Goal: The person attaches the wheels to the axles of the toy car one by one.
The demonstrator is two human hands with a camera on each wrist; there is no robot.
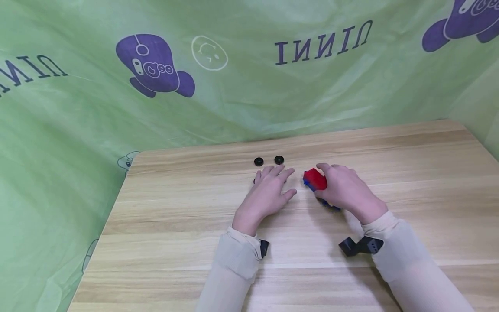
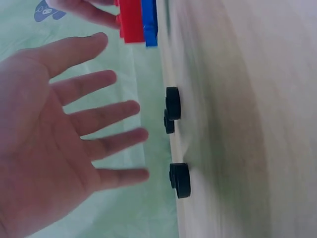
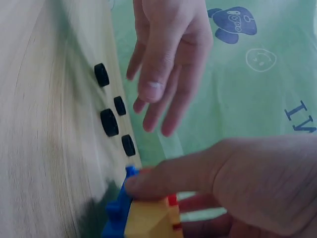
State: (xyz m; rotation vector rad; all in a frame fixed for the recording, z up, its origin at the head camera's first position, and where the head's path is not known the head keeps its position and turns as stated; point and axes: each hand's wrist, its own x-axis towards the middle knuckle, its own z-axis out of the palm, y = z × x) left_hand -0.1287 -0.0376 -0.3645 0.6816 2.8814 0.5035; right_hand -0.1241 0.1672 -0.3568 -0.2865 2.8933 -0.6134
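My right hand (image 1: 348,189) grips a toy-brick assembly (image 1: 315,178), its thumb along one side and its fingers along the other. Red bricks (image 2: 131,21) sit on a blue base (image 2: 149,22), and a yellow brick (image 3: 146,218) shows in the right wrist view. Small pegs stick out of the blue base toward the table. My left hand (image 1: 266,197) hovers over the table with fingers spread and nothing in it. Beneath and beyond it lie several black toy wheels (image 1: 259,161), standing apart from each other; in the head view its fingers partly hide the nearer ones.
The wood-grain table (image 1: 167,242) carries the wheels near its far edge. Behind it hangs a green printed curtain (image 1: 241,104). A black wrist camera (image 1: 360,246) is strapped to the right sleeve, another (image 1: 264,248) to the left.
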